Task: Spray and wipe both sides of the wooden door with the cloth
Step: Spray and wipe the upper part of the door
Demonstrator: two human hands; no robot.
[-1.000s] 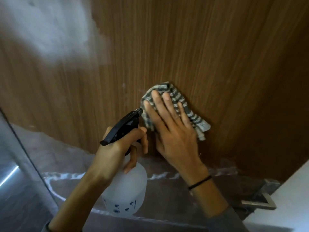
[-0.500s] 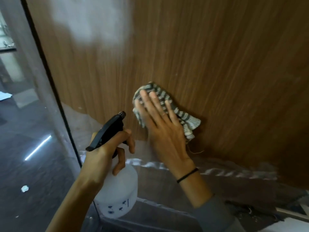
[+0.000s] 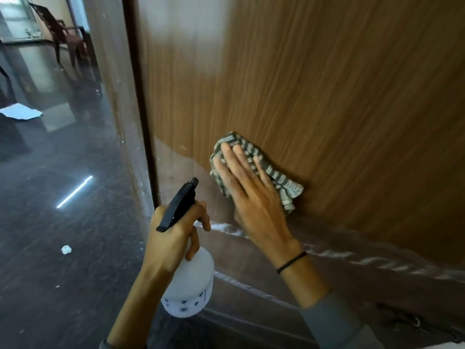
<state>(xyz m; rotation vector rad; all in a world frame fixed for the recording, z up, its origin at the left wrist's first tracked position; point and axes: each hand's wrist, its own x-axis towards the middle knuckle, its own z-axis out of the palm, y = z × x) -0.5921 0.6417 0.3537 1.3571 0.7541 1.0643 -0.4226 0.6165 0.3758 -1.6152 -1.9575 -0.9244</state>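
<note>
The wooden door (image 3: 327,84) fills the upper right, its grain running top to bottom. My right hand (image 3: 251,195) lies flat with straight fingers on a grey and white striped cloth (image 3: 284,182), pressing it against the door's lower part. To its left, my left hand (image 3: 176,230) grips the neck of a white spray bottle (image 3: 188,285) with a black trigger head (image 3: 180,205) that points up towards the door. The bottle is held just off the door, near its left edge (image 3: 143,109).
Dark glossy floor (image 3: 50,222) spreads to the left, with a sheet of paper (image 3: 21,113), a small white scrap (image 3: 66,249) and a brown chair (image 3: 68,39) at the far back. A pale streaked band (image 3: 352,255) runs along the door's bottom.
The view has swung left, bringing the door's left edge and the room beyond into sight. My right hand and the cloth have slid left along the door's lower part. My left hand still holds the bottle.
</note>
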